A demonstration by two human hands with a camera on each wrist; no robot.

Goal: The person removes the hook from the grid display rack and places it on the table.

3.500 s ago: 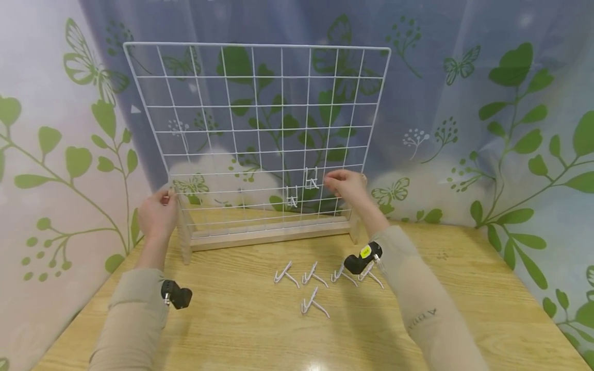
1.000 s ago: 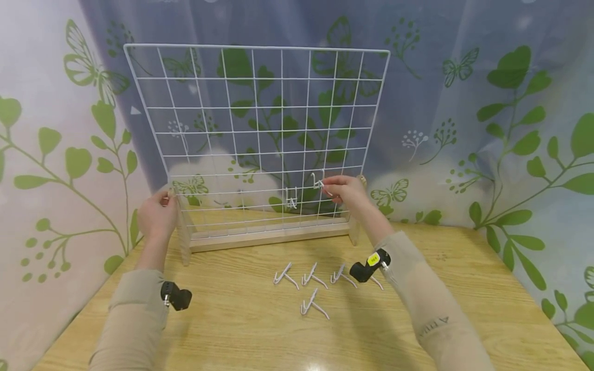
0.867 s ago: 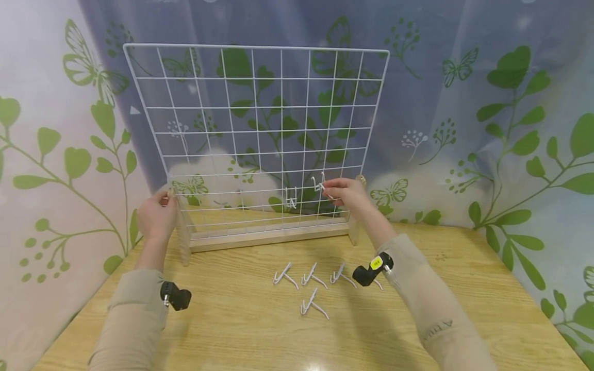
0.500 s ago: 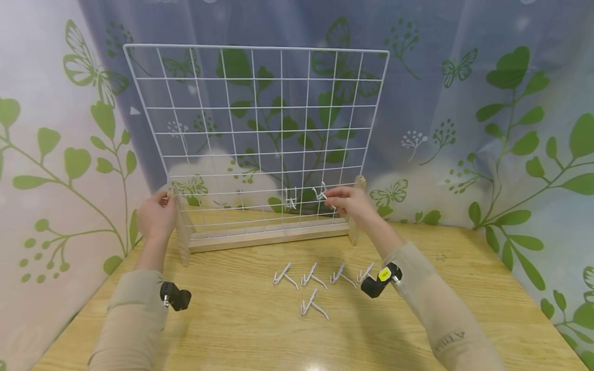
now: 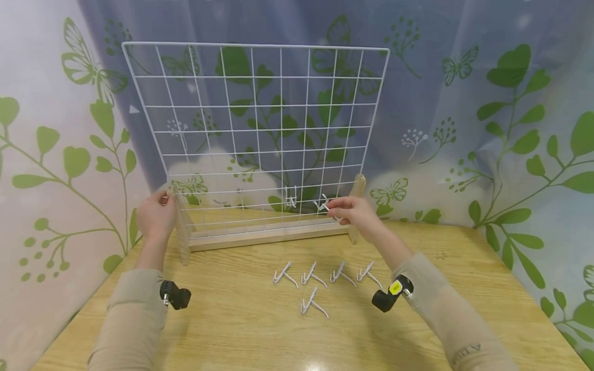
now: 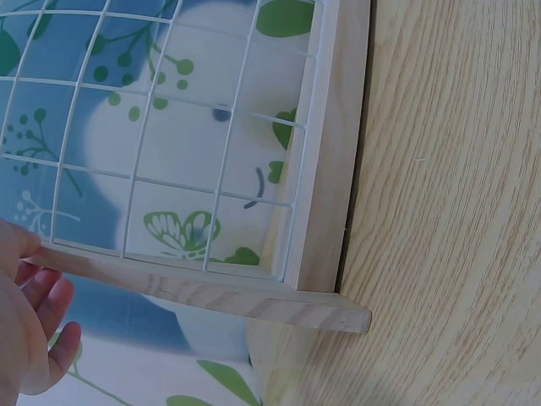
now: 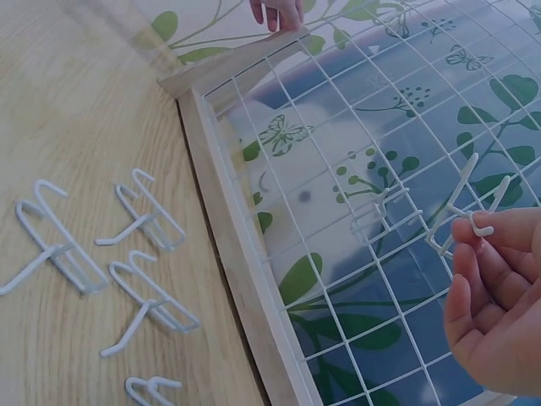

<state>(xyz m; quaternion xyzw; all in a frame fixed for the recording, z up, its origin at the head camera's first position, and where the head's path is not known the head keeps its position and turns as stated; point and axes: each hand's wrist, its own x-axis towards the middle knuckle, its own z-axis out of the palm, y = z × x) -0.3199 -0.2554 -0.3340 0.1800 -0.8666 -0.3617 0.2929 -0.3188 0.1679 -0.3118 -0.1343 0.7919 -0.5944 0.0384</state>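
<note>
A white wire grid panel stands upright in a wooden stand. At the stand's left upright, the thumb and fingers of my left hand pinch its top end. My right hand pinches a white wire hook by its projecting arm. In the head view this hook overlaps the lower right of the grid, its two bent prongs toward the wires. Left of it, another white hook hangs on the grid. The right wrist view shows the held hook tilted at my fingertips.
Several white hooks lie on the wood-grain table: a row in front of the stand, including one at its left end, and a single hook nearer me. A leaf-and-butterfly printed curtain hangs behind the table.
A hook that hung on the grid beside my right hand is now pinched in that hand, lower and slightly to the right. My left hand has stayed on the upright.
</note>
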